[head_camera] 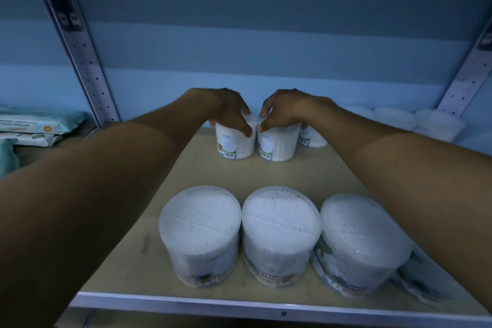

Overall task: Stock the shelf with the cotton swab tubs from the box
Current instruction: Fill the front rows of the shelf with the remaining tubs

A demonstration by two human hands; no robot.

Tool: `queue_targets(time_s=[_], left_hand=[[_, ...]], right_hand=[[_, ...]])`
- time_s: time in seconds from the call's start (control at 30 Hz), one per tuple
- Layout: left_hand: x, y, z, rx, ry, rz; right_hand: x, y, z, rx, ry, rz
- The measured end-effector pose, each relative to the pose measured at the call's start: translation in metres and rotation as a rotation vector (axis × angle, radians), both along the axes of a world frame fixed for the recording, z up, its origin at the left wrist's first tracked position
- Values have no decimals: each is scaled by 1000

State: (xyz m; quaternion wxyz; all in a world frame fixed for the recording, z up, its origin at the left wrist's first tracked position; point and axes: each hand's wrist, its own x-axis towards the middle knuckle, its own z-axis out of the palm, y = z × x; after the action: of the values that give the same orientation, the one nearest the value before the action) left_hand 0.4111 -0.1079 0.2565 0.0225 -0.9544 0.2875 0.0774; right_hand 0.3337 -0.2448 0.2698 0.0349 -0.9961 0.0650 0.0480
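Observation:
Two clear round cotton swab tubs stand side by side at the back of the tan shelf board (165, 224). My left hand (229, 112) grips the top of the left tub (235, 145). My right hand (282, 112) grips the top of the right tub (278, 148). Both tubs rest upright on the board, barcodes facing me. Three more tubs stand in a row near the front edge: one at the left (201, 234), one in the middle (279, 233), one at the right (359, 245). The box is not in view.
Another tub (312, 138) sits behind my right wrist, and several more line the back right (436, 125). Flat teal packs (37, 122) lie stacked on the neighbouring shelf at left. Perforated metal uprights (87, 61) frame the bay. The shelf's white front lip (239, 303) runs along the bottom.

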Motion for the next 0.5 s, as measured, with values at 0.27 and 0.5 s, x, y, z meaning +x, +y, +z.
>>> queue_targets(time_s=[0.27, 0.5], left_hand=[[-50, 21, 8, -45, 63, 22], [-80, 36, 10, -46, 87, 1]], right_hand=[[-37, 13, -2, 95, -9, 17], [-66, 21, -1, 98, 13, 69]])
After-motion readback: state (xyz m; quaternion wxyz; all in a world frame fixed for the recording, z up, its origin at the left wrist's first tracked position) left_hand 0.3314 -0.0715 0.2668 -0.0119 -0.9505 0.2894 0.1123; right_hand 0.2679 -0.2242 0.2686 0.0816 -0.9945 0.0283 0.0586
